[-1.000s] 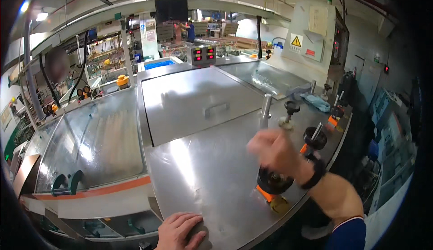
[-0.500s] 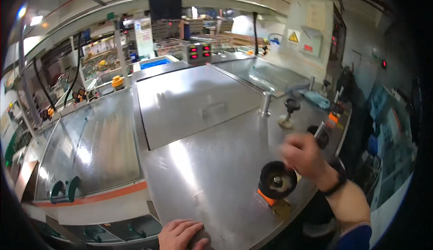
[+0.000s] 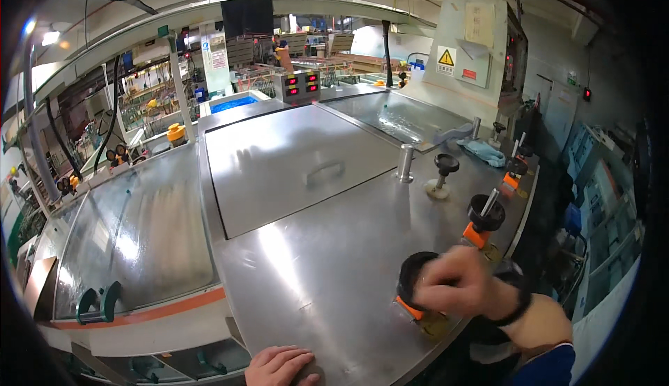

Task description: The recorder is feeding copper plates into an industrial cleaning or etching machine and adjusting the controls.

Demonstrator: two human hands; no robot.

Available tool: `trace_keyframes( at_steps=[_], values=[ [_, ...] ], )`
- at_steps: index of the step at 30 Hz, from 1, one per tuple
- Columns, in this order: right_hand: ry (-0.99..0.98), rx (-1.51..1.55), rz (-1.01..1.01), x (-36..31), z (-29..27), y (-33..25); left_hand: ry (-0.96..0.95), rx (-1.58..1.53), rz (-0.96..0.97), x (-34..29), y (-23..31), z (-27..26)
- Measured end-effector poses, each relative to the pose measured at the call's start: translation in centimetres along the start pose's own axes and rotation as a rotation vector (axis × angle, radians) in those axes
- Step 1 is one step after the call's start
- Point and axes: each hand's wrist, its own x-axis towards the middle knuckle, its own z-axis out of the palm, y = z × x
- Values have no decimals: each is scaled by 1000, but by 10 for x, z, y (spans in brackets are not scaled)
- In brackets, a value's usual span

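Note:
My right hand (image 3: pixel 453 283) is curled in a fist over the nearest black handwheel (image 3: pixel 411 267) and appears to grip its handle, which the fingers hide. Below that wheel sits an orange collar (image 3: pixel 409 308) on a brass-coloured base. My left hand (image 3: pixel 280 366) rests on the stainless steel top (image 3: pixel 320 302) near its front edge, fingers extended and holding nothing. A second handwheel (image 3: pixel 486 213) with an upright metal handle stands just beyond my right hand.
A steel lid (image 3: pixel 300 163) with a bar handle lies mid-top. Behind the wheels are a black knob (image 3: pixel 446 164), a metal post (image 3: pixel 405 163) and a blue cloth (image 3: pixel 484 153). A clear cover (image 3: pixel 146 233) is at left. Red displays (image 3: pixel 301 86) and a distant person (image 3: pixel 281 53) show behind.
My right hand has swung from the handwheel's far right side toward me, now covering much of the wheel. My left hand stays in place. The view has shifted slightly.

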Motion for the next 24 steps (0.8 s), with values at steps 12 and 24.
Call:
trace_keyframes(
  at_steps=[12, 24],
  values=[
    [133, -36, 42, 3, -38, 14, -1, 12, 41, 5, 11, 6],
    [251, -121, -355, -42, -129, 67, 75, 1, -221, -3, 40, 18]
  ],
)
